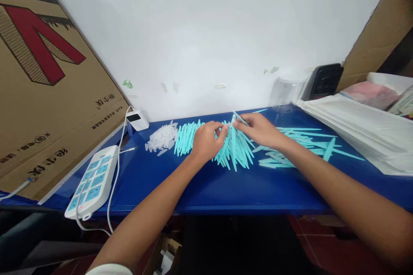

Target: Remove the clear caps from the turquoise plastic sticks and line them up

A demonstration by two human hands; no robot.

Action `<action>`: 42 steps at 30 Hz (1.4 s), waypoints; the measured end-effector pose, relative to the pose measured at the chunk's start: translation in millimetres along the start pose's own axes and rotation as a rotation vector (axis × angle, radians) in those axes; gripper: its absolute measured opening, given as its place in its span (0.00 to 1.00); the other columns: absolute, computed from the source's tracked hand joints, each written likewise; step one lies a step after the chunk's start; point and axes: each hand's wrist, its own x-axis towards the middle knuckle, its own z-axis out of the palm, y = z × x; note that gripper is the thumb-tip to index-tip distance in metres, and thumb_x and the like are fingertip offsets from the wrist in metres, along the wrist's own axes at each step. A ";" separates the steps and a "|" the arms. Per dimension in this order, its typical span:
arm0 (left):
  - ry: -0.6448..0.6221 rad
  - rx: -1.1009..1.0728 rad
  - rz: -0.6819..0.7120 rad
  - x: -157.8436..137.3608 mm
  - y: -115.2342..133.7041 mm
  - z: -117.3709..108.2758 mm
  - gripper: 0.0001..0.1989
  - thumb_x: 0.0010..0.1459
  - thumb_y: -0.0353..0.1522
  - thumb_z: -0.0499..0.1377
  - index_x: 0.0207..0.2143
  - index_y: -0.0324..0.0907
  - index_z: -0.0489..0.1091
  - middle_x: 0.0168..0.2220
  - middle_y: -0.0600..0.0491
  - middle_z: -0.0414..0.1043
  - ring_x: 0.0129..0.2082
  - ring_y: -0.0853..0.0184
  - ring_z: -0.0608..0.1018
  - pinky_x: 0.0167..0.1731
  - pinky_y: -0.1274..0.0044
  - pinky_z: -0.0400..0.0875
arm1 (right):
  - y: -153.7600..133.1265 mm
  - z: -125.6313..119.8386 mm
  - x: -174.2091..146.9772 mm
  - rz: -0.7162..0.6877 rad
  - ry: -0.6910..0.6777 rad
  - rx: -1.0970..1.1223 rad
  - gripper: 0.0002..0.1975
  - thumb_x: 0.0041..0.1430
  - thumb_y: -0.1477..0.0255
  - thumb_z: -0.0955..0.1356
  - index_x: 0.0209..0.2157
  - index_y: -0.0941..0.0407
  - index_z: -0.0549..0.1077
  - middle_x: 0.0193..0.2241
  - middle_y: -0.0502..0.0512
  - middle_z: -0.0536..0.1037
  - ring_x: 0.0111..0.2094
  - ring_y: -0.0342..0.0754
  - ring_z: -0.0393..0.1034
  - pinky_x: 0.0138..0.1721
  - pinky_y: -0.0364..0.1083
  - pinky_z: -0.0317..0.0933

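Observation:
My right hand (260,129) pinches a slim, pointed turquoise stick (238,117) between thumb and fingers, its tip sticking up to the left. Close beside it, my left hand (207,141) is closed, thumb against fingertips; what it grips, if anything, is too small to make out. Under and between both hands fans a heap of the same turquoise sticks (234,152). A tidier row of sticks (184,139) lies left of my left hand, partly hidden by it. Beyond that sits a pile of small whitish, translucent pieces (162,137).
More turquoise sticks (303,139) lie loosely under my right forearm on the blue table (148,187). A white power strip (93,182) with cables and a small white device (137,120) stand left. At right are a clear container (285,94) and white sheets (361,124).

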 end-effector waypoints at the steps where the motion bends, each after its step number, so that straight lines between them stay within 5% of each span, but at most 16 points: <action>1: -0.002 -0.129 0.009 0.2 0.9 1.2 0.19 0.72 0.44 0.55 0.38 0.42 0.79 0.30 0.51 0.77 0.30 0.65 0.76 0.35 0.74 0.67 | -0.1 0.2 -0.6 -0.018 -0.023 0.012 0.25 0.64 0.48 0.68 0.29 0.56 0.72 0.23 0.45 0.60 0.26 0.44 0.52 0.30 0.46 0.48; 7: -0.070 -0.742 -0.206 2.0 -0.6 11.7 0.20 0.62 0.48 0.65 0.39 0.39 0.77 0.28 0.52 0.76 0.28 0.67 0.77 0.30 0.76 0.69 | 1.9 2.1 -2.6 -0.120 -0.167 0.046 0.29 0.66 0.43 0.66 0.30 0.56 0.74 0.24 0.46 0.60 0.27 0.44 0.50 0.30 0.46 0.48; 12: 0.029 -0.895 -0.304 4.8 -2.1 12.7 0.19 0.60 0.47 0.66 0.36 0.40 0.73 0.26 0.54 0.73 0.23 0.72 0.73 0.24 0.79 0.65 | -2.6 4.8 -5.2 -0.082 -0.236 0.062 0.27 0.65 0.46 0.68 0.33 0.57 0.76 0.29 0.49 0.71 0.28 0.44 0.57 0.32 0.46 0.53; 16: 0.050 -0.905 -0.343 6.4 -3.6 11.9 0.15 0.64 0.44 0.62 0.37 0.41 0.69 0.25 0.55 0.73 0.22 0.72 0.72 0.21 0.80 0.64 | -4.7 3.9 -7.2 -0.012 -0.322 0.094 0.28 0.68 0.45 0.65 0.32 0.57 0.75 0.28 0.52 0.77 0.23 0.42 0.57 0.28 0.45 0.53; 22: -0.040 -0.874 -0.278 6.6 -7.9 13.7 0.16 0.68 0.46 0.60 0.37 0.43 0.66 0.24 0.57 0.71 0.19 0.74 0.69 0.21 0.80 0.63 | -0.3 -1.9 -6.1 -0.045 -0.341 0.089 0.32 0.74 0.45 0.56 0.35 0.56 0.75 0.20 0.48 0.70 0.20 0.43 0.57 0.26 0.44 0.55; 31: -0.122 -0.744 -0.112 2.8 -6.6 9.3 0.21 0.69 0.51 0.58 0.38 0.41 0.71 0.24 0.55 0.73 0.19 0.73 0.68 0.21 0.79 0.62 | -0.1 -2.8 -4.1 0.087 -0.363 0.053 0.37 0.68 0.39 0.59 0.28 0.57 0.77 0.13 0.46 0.61 0.16 0.43 0.53 0.23 0.45 0.52; 38: -0.068 -0.593 -0.054 3.7 -7.5 6.1 0.21 0.70 0.50 0.57 0.37 0.41 0.71 0.20 0.60 0.63 0.20 0.72 0.64 0.23 0.78 0.58 | 2.3 1.0 -4.3 -0.060 -0.345 -0.013 0.24 0.72 0.49 0.61 0.33 0.54 0.69 0.22 0.46 0.65 0.23 0.44 0.57 0.28 0.45 0.55; 42: -0.009 -0.560 -0.026 6.5 -14.2 9.2 0.19 0.70 0.47 0.58 0.38 0.40 0.72 0.27 0.56 0.69 0.25 0.71 0.67 0.25 0.78 0.59 | 4.6 3.4 -4.5 -0.144 -0.245 -0.088 0.19 0.73 0.57 0.62 0.30 0.53 0.65 0.25 0.49 0.70 0.26 0.46 0.62 0.32 0.46 0.56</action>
